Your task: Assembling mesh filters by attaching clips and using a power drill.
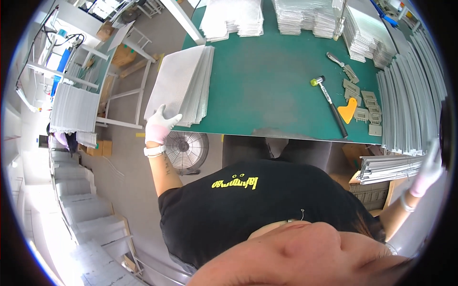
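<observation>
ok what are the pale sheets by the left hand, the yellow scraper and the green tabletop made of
Pale sheets: metal or plastic, unclear; matte, finely textured face. Yellow scraper: probably plastic, smooth and evenly coloured. Green tabletop: perhaps rubber or vinyl, dull with grey patches.

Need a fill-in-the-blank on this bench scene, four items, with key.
1. The gloved ____ hand is at the near end of the white sheet stack, by the round floor fan.
2. The tabletop is coloured ____.
3. From the person's side, the scraper lies to the ____ of the hammer's handle.
4. The hammer's handle points toward the person, while its ____ is farther away.

Missing words: left; green; right; head
</observation>
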{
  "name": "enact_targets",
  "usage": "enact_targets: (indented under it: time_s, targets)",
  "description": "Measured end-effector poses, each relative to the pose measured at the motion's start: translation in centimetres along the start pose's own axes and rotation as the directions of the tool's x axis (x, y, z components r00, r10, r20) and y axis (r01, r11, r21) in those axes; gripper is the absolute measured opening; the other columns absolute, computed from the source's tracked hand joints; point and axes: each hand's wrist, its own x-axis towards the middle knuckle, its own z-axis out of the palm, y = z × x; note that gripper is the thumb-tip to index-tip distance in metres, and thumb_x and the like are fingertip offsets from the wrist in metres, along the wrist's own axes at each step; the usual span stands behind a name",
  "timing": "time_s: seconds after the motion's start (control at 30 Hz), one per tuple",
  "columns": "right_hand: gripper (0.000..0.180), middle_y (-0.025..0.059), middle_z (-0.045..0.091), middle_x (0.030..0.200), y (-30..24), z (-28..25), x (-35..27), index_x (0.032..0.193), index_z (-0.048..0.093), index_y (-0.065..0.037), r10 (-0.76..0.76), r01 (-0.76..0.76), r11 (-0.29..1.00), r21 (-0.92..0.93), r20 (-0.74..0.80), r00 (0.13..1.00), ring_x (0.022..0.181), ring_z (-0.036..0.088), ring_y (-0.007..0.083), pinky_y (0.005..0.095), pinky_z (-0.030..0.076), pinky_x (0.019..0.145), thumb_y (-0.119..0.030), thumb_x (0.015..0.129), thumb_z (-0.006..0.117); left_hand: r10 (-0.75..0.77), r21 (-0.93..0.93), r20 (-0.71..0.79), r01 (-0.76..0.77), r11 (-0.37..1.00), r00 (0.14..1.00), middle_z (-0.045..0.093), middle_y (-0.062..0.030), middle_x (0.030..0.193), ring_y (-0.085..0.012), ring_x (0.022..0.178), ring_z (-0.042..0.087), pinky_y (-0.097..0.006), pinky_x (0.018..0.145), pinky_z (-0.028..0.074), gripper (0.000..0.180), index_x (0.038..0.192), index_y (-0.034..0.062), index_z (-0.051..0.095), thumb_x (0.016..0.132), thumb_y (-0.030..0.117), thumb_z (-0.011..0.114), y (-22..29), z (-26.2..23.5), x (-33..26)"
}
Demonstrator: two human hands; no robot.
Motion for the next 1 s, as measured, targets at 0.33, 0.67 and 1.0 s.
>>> enact_targets:
  time_s: [0.33,0.67,1.0]
  targets:
    - [0.032,0.0143,0.071,0.108,-10.0,12.3,-9.7,0.122,0.064,0.0,-0.224,0.011,0.889,0.458,0.413,0.883,0.084,0.065,0.0149,0.0267,0.051,0.079,-0.007,0.093,0.057,-0.006,-0.585,-0.062,-0.031,0.81,0.998,0.064,-0.0199,0.12,-0.0213,0.105,0.064,-0.03,0.091,0.05,0.066,0.134,-0.0073,0.052,0.087,0.034,0.073,3.6,-8.1,-1.1]
    - [0.044,0.0179,0.058,0.129,-22.7,26.2,-14.4,0.124,0.061,-0.006,-0.794,0.479,0.542,0.691,0.236,0.56,0.123,0.051,0.0382,0.0473,0.037,0.106,-0.02,0.083,0.065,0.677,-0.269,0.368,-0.624,0.734,0.637,0.066,-0.0218,0.106,-0.038,0.099,0.064,-0.045,0.085,0.05,0.062,0.127,0.0042,0.054,0.095,0.056,0.044,22.6,9.9,-9.7]
    - [0.051,0.0166,0.047,0.142,-22.4,31.7,-16.0,0.134,0.054,-0.012,-0.793,0.672,0.584,0.455,0.495,0.354,0.136,0.037,0.0362,0.0512,0.023,0.115,-0.025,0.085,0.052,0.7,0.466,-0.292,-0.542,0.699,0.652,0.066,-0.0184,0.093,-0.0324,0.087,0.066,-0.046,0.076,0.052,0.045,0.096,0.004,0.065,0.083,0.046,0.057,24.9,9.2,28.5]
